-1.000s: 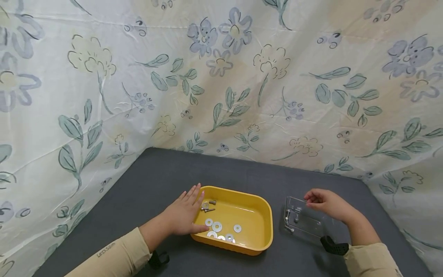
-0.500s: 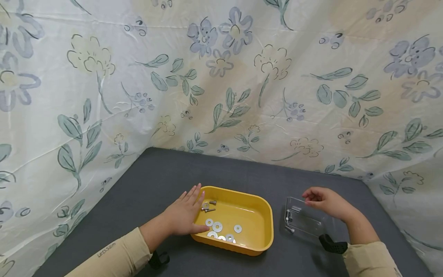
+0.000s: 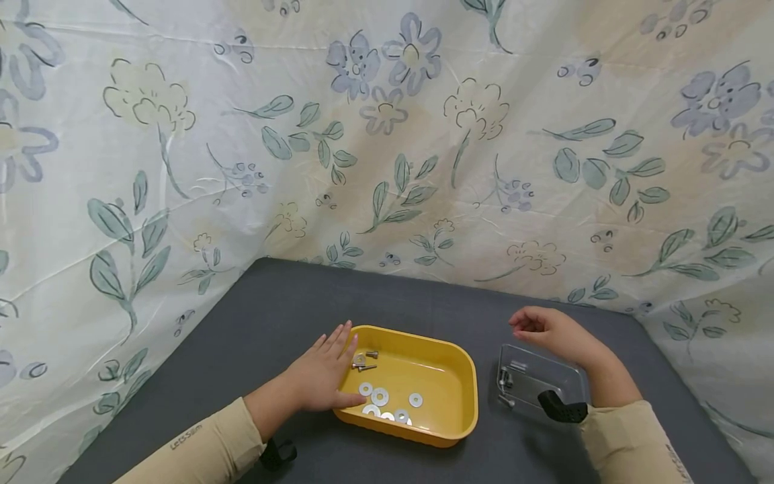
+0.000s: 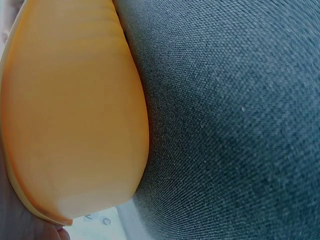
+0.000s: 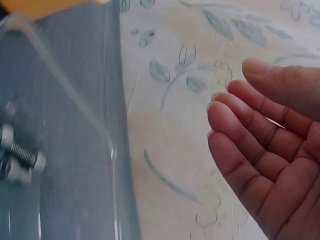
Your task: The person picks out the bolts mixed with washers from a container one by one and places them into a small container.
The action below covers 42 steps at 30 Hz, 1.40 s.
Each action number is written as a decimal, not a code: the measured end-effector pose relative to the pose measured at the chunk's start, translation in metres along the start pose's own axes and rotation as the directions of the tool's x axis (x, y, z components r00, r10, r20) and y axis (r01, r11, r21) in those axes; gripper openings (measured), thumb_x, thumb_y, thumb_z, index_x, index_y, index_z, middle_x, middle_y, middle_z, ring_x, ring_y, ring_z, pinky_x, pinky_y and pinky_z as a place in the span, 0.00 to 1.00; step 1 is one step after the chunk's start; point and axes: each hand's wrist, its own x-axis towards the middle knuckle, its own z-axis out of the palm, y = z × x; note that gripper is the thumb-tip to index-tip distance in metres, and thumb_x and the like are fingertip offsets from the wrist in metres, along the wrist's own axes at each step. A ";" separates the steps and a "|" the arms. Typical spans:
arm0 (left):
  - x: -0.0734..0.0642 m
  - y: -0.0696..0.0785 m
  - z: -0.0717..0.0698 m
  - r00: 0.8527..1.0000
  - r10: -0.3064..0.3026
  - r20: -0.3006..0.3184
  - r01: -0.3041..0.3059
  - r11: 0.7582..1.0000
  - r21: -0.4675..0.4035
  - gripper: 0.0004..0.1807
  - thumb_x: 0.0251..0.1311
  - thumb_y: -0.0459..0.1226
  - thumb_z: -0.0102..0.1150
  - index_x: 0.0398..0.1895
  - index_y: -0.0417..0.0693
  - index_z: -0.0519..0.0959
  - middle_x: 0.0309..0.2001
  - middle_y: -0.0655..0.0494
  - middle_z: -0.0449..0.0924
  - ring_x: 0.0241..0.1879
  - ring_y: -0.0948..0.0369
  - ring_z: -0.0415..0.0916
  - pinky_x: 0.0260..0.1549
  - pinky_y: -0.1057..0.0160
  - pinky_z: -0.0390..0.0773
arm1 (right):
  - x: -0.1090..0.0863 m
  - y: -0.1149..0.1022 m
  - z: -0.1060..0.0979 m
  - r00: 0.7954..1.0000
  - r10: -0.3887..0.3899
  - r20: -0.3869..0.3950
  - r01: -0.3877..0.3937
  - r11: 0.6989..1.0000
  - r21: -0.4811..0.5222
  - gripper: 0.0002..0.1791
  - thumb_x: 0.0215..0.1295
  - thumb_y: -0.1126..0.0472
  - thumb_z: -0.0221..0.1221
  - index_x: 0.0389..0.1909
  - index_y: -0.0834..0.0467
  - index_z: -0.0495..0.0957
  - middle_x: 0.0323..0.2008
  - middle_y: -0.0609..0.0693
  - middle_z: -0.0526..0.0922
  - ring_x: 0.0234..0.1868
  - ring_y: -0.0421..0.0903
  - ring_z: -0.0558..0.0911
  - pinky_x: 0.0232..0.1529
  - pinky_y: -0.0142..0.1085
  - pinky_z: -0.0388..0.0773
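My left hand rests on the left rim of a yellow tray, fingers spread and thumb over the inside. Flat metal washers and a few screws lie in the tray. In the left wrist view the tray's outer wall fills the left side. My right hand hovers above the far edge of a clear plastic box. Its fingers are loosely bent and hold nothing, as the right wrist view shows of the hand. Several bolts lie at the box's left side.
The dark grey cloth-covered table carries the tray and, to its right, the box. A flowered curtain stands behind and at both sides. A black wrist strap hangs over the near part of the box.
My right hand has risen and moved left and away from me. A small piece seen below it in the box a second ago no longer shows there. The left hand stays put.
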 end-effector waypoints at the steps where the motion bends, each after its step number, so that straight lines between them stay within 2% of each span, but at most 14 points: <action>1: 0.000 0.000 0.000 1.000 0.000 0.000 0.000 1.000 0.002 0.58 0.47 0.74 0.37 0.72 0.44 0.43 0.72 0.48 0.28 0.71 0.52 0.31 0.65 0.48 0.44 | 0.002 -0.003 0.001 1.000 -0.006 0.004 0.006 1.000 0.002 0.13 0.60 0.54 0.59 0.42 0.57 0.75 0.34 0.49 0.78 0.36 0.47 0.77 0.38 0.41 0.77; 9: -0.002 -0.001 0.001 1.000 -0.001 -0.003 0.001 1.000 0.009 0.58 0.46 0.75 0.37 0.72 0.45 0.43 0.72 0.48 0.28 0.71 0.52 0.31 0.65 0.48 0.44 | 0.021 -0.028 0.015 0.997 -0.068 0.043 0.068 0.998 0.003 0.11 0.60 0.58 0.60 0.42 0.56 0.76 0.36 0.50 0.78 0.37 0.47 0.77 0.37 0.33 0.77; 18: -0.003 -0.001 0.002 1.000 0.002 -0.009 -0.002 1.000 0.011 0.58 0.47 0.74 0.38 0.72 0.45 0.43 0.72 0.48 0.28 0.71 0.52 0.31 0.65 0.48 0.44 | 0.042 -0.055 0.042 0.979 -0.164 0.119 0.161 0.986 0.037 0.08 0.61 0.61 0.59 0.41 0.54 0.76 0.35 0.48 0.79 0.36 0.45 0.78 0.37 0.32 0.77; 31: -0.005 0.000 -0.001 1.000 -0.006 -0.004 0.006 1.000 0.015 0.58 0.47 0.74 0.39 0.72 0.44 0.44 0.72 0.48 0.29 0.71 0.53 0.32 0.65 0.49 0.44 | 0.068 -0.094 0.077 0.954 -0.232 0.190 0.227 0.973 0.046 0.07 0.60 0.60 0.60 0.39 0.53 0.77 0.32 0.45 0.78 0.33 0.44 0.76 0.36 0.32 0.76; 42: -0.003 0.000 0.001 1.000 -0.009 -0.011 0.010 1.000 0.013 0.57 0.48 0.73 0.40 0.72 0.44 0.44 0.72 0.47 0.29 0.71 0.52 0.33 0.65 0.48 0.45 | 0.091 -0.109 0.111 0.925 -0.260 0.278 0.262 0.965 0.032 0.09 0.60 0.61 0.59 0.41 0.58 0.78 0.31 0.43 0.78 0.32 0.42 0.75 0.37 0.31 0.76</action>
